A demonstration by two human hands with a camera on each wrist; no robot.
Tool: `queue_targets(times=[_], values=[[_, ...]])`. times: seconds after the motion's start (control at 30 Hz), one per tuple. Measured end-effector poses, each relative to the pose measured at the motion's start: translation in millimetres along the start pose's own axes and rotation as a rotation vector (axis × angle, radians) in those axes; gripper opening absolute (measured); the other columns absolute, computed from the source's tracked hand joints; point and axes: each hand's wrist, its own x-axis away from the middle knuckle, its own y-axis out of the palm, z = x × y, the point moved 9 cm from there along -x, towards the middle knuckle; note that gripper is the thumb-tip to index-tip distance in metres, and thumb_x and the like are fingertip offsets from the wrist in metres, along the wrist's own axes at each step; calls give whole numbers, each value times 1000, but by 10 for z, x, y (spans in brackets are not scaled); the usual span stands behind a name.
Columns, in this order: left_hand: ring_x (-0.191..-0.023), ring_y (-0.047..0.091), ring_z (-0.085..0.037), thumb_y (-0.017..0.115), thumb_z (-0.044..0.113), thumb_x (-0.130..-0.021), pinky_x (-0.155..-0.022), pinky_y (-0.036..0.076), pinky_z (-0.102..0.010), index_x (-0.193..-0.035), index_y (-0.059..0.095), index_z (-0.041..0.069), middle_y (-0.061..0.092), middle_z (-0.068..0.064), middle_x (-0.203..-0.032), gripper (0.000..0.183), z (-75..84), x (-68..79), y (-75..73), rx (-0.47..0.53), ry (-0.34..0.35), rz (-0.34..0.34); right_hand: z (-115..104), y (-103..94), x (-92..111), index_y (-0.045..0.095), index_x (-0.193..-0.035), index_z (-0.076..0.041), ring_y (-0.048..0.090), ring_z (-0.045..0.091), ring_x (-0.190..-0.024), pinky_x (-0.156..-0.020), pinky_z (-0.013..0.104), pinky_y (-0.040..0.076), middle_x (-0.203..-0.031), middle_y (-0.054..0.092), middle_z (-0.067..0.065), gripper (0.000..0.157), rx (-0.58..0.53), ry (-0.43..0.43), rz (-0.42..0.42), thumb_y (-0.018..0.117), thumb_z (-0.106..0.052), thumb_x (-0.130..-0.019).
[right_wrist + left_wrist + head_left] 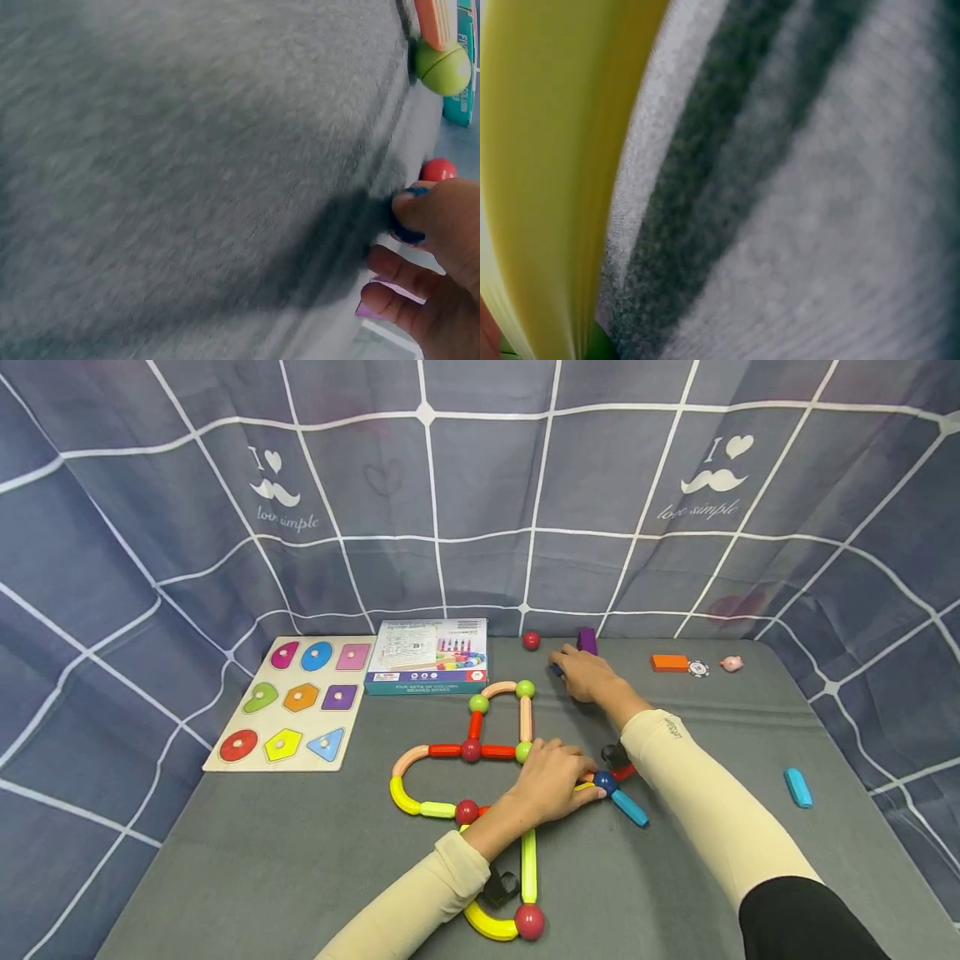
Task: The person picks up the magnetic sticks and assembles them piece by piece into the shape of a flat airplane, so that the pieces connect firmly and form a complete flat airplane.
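A figure of magnetic sticks and balls lies on the grey cloth, with curved yellow sticks, red sticks (498,751), red balls (470,750) and green balls (525,688). Over its right side my left hand (546,783) holds a blue ball (605,782), thumb and fingertips at its left side. From that ball a light blue stick (629,808) points outward. At the back, my right hand (587,677) pinches a dark blue ball (409,216) between thumb and finger. A yellow stick (551,165) fills the left of the left wrist view, where the left hand is mostly hidden.
A shape puzzle board (281,756) and a toy box (426,687) stand at the back left. A loose red ball (531,641) and a purple block (587,640) lie near the right hand. Further right are an orange block (669,663), a pink pig figure (731,664) and a blue stick (798,787).
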Motion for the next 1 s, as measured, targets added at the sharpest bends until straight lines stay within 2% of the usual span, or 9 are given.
queue_targets(times=[0.13, 0.2, 0.33, 0.43, 0.57, 0.7, 0.83, 1.0], values=[[-82, 50, -11, 62, 56, -85, -66, 30, -29, -105, 72, 29, 65, 12, -99, 35, -1, -4, 13, -8, -6, -2, 71, -135, 190, 52, -129, -9, 54, 34, -112, -90, 53, 42, -124, 55, 14, 38, -105, -9, 64, 58, -24, -95], [-82, 50, -10, 62, 56, -85, -66, 31, -29, -105, 71, 29, 65, 12, -99, 35, -8, -4, 19, -14, -10, -4, 90, -241, 326, 54, -126, -6, 58, 32, -104, -85, 51, 44, -115, 60, 14, 39, -180, -37, 104, 60, -28, -94], [-82, 50, -11, 62, 56, -85, -66, 31, -29, -105, 71, 29, 64, 12, -98, 35, -9, -4, 21, -23, -11, -5, 141, -395, 693, 60, -117, -5, 60, 22, -81, -70, 40, 48, -95, 64, 7, 37, -304, -97, 162, 66, -30, -90], [-82, 51, -12, 61, 56, -85, -66, 31, -29, -106, 71, 29, 65, 12, -99, 36, -2, -5, 16, -30, -11, -5, 222, -404, 1014, 62, -114, -4, 58, 18, -77, -67, 36, 47, -91, 64, 4, 37, -378, -109, 177, 69, -30, -88], [-85, 52, -12, 61, 56, -85, -67, 31, -29, -107, 71, 29, 65, 11, -102, 37, -6, -11, 16, -36, -12, -5, 380, -244, 1400, 62, -115, -3, 60, 19, -83, -69, 36, 48, -97, 65, 6, 37, -438, -82, 170, 69, -28, -88], [-84, 52, -12, 62, 55, -85, -67, 31, -29, -107, 71, 27, 65, 10, -102, 37, -11, -16, 5, -25, -10, 2, 530, -33, 1667, 64, -114, -5, 57, 19, -81, -66, 32, 46, -101, 63, 5, 32, -488, -39, 159, 67, -25, -90], [-82, 51, -12, 63, 54, -85, -66, 31, -28, -107, 71, 27, 65, 10, -101, 36, -8, -10, 8, -10, -13, 0, 596, 131, 1816, 64, -115, -6, 53, 15, -70, -58, 27, 42, -93, 61, 4, 30, -558, -25, 131, 65, -25, -92], [-81, 50, -12, 63, 54, -85, -67, 31, -28, -107, 71, 26, 65, 9, -101, 36, 11, -1, 11, -2, -14, -4, 578, 261, 1911, 62, -119, -2, 55, 16, -68, -57, 26, 44, -91, 62, 6, 33, -669, -35, 76, 61, -24, -94]])
